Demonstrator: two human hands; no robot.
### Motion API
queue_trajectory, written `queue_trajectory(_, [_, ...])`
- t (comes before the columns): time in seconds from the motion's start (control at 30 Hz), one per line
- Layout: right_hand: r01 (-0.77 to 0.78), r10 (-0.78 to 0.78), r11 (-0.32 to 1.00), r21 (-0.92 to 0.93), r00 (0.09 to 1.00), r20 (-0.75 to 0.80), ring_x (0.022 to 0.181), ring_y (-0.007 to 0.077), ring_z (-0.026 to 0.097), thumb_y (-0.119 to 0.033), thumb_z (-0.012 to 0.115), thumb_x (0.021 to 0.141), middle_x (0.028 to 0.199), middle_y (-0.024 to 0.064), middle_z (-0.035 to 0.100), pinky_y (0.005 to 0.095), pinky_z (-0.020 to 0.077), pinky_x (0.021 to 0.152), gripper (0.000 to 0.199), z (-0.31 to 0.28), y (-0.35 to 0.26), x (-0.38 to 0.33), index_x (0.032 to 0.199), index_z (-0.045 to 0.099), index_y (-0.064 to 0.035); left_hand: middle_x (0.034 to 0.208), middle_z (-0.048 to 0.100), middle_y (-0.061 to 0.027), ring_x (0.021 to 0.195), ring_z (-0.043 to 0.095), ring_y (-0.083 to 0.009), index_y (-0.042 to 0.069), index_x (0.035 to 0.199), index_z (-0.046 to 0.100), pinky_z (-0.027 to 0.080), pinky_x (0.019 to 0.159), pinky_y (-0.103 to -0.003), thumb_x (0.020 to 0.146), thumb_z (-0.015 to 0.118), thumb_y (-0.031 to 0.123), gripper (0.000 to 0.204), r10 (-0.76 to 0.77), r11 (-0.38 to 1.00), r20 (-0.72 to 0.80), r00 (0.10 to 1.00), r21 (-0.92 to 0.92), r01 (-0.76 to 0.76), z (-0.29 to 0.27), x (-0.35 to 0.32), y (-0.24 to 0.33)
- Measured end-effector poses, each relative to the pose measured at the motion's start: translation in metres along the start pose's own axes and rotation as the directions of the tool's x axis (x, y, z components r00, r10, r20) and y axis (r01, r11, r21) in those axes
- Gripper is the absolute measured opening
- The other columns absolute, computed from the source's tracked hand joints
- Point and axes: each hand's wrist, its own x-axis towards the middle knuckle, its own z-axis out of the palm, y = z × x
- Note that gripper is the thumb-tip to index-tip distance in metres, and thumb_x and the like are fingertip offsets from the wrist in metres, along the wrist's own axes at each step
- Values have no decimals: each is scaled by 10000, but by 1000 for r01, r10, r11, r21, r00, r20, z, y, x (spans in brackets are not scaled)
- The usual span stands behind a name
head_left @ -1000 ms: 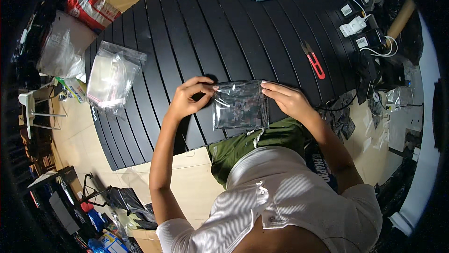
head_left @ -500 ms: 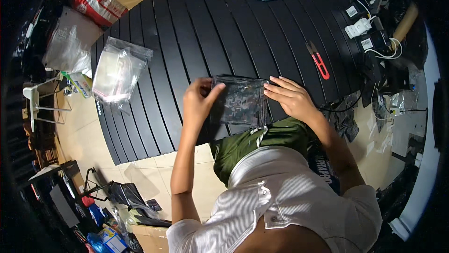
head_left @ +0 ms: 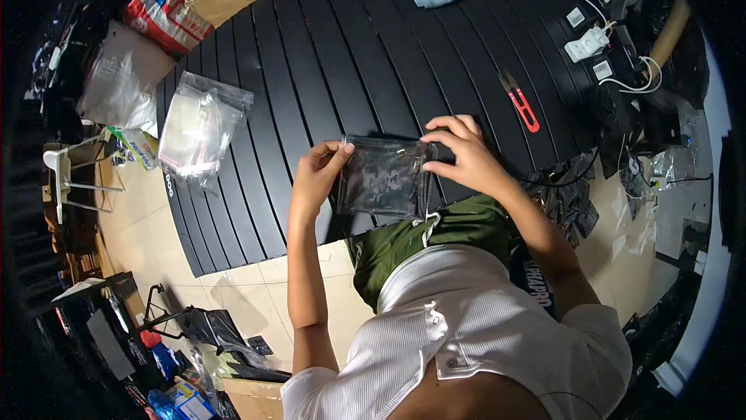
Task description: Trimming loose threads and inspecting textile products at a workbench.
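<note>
Arched now instead of flat, the right hand (head_left: 466, 157) has thumb and forefinger apart at the right edge of a clear-wrapped camouflage packet (head_left: 381, 181). The left hand (head_left: 314, 177) pinches its far left corner. Between them, its longer axis runs left to right on the black slatted table (head_left: 412, 70), red-handled snips (head_left: 524, 112) farther right.

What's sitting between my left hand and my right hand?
A dark camouflage-patterned packet in clear plastic lies between your left hand and right hand, as the head view shows.
</note>
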Motion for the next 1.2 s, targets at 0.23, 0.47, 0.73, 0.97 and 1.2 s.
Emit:
queue_trajectory(0.23, [-132, 115, 863, 488, 991, 66, 837, 162, 608, -22, 706, 703, 877, 66, 630, 281, 474, 769, 186, -35, -24, 15, 826, 569, 3, 972, 645, -109, 964, 573, -162, -15, 889, 652, 454, 819, -282, 735, 687, 21, 163, 407, 899, -39, 912, -161, -408, -2, -22, 27])
queue_trajectory(0.47, [61, -98, 990, 126, 944, 315, 1031, 273, 566, -101, 752, 643, 1015, 113, 626, 361, 445, 884, 322, -111, -39, -8, 922, 617, -12, 1180, 573, -94, 1143, 491, -234, 63, 1035, 650, 349, 965, -320, 792, 597, 12, 253, 286, 919, 52, 957, 266, -290, -54, -68, 9])
queue_trajectory(0.73, [-185, 258, 946, 267, 927, -272, 1188, 237, 467, -34, 469, 896, 1119, 130, 596, 320, 374, 967, 214, -27, -40, 8, 1068, 586, 15, 1287, 474, -178, 1241, 407, -274, 7, 1248, 479, 283, 1031, -342, 960, 339, 187, 368, 484, 859, -359, 798, 369, -355, 11, -36, -9])
queue_trajectory(0.97, [-168, 150, 913, -371, 986, -76, 1340, 311, 212, -323, 427, 900, 1426, 171, 266, 515, 103, 1069, 581, 59, -40, 12, 1368, 283, -10, 1416, 323, -83, 1322, 268, -263, 131, 1347, 379, 186, 1068, -470, 918, 356, 267, 451, 541, 390, 33, 841, 875, -286, 61, 1, -31])
queue_trajectory(1.2, [-168, 171, 857, -488, 985, -37, 1341, 277, 229, -382, 409, 890, 1427, 161, 271, 570, 61, 1049, 607, 59, -36, 14, 1369, 293, -28, 1400, 356, -39, 1311, 297, -209, 168, 1343, 391, 114, 1062, -538, 913, 352, 280, 446, 540, 308, 34, 841, 922, -234, 61, 6, -34])
